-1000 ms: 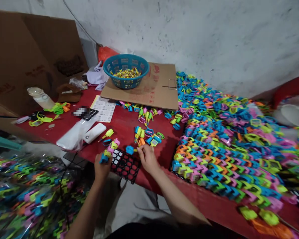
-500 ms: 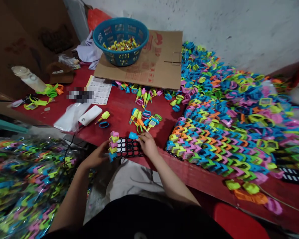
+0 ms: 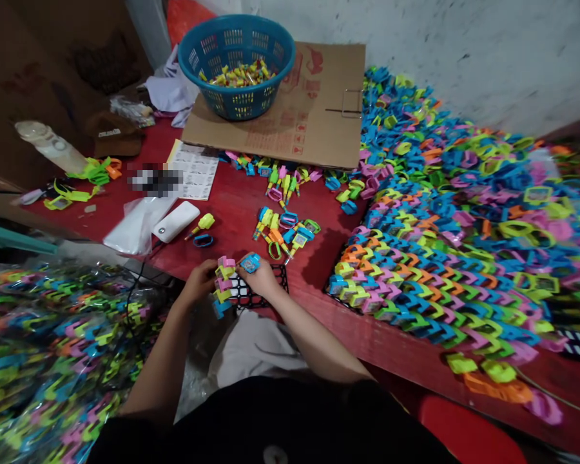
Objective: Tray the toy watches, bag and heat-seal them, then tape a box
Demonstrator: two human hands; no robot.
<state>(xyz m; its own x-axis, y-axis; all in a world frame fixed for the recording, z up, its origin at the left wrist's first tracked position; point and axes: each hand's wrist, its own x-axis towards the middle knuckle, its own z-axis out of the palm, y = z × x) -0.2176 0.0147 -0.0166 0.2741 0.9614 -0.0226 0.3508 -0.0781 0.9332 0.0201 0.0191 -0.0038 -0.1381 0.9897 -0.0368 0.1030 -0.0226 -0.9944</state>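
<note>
Head view: you're clenching a pink-yellow stack in your left hand, your right hand is pinching a blue piece, loose pieces are lying at 12 o'clock, and a big linked sheet is spreading at 3.

A sheet of cardboard lies at the back of the red-free table top, against a wall; a basket sits on the cardboard, with small wrapped items in it; a heap of plastic links spreads over the table's right side; a cluster of loose pieces lies before the cardboard; a printed sheet and a power bank lie left of that cluster; a bottle lies further left; a bagged pile sits below the table's near edge, on the left; a perforated mat lies at that edge, beneath the left hand, which holds a stack of plastic pieces, and the right hand, which holds a single plastic piece.
</note>
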